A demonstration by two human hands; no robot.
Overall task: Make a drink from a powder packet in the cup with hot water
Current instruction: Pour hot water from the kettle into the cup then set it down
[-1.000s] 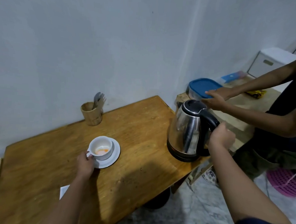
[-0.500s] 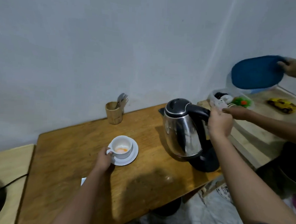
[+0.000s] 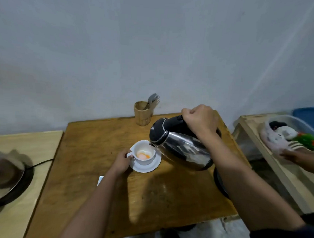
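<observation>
A white cup (image 3: pixel 145 159) with orange powder and pale liquid in its bottom stands on a white saucer (image 3: pixel 152 167) on the wooden table (image 3: pixel 167 194). My left hand (image 3: pixel 121 161) grips the cup's handle. My right hand (image 3: pixel 200 121) is closed on the black handle of a steel kettle (image 3: pixel 183 150), which is tilted to the left with its spout right at the cup's rim. The kettle's black base (image 3: pixel 219 183) lies on the table behind my right forearm. A white packet corner (image 3: pixel 100 180) shows beside my left arm.
A wooden holder (image 3: pixel 142 114) with a spoon and fork stands at the table's back edge. A dark pan on a burner (image 3: pixel 6 181) sits on the lighter table at left. Another person's hand (image 3: pixel 292 155) reaches into a tub of toys on the bench at right.
My right hand has lifted the kettle off its base, carried it left and tipped it over the cup. My left hand stays on the cup's handle. The view has swung left.
</observation>
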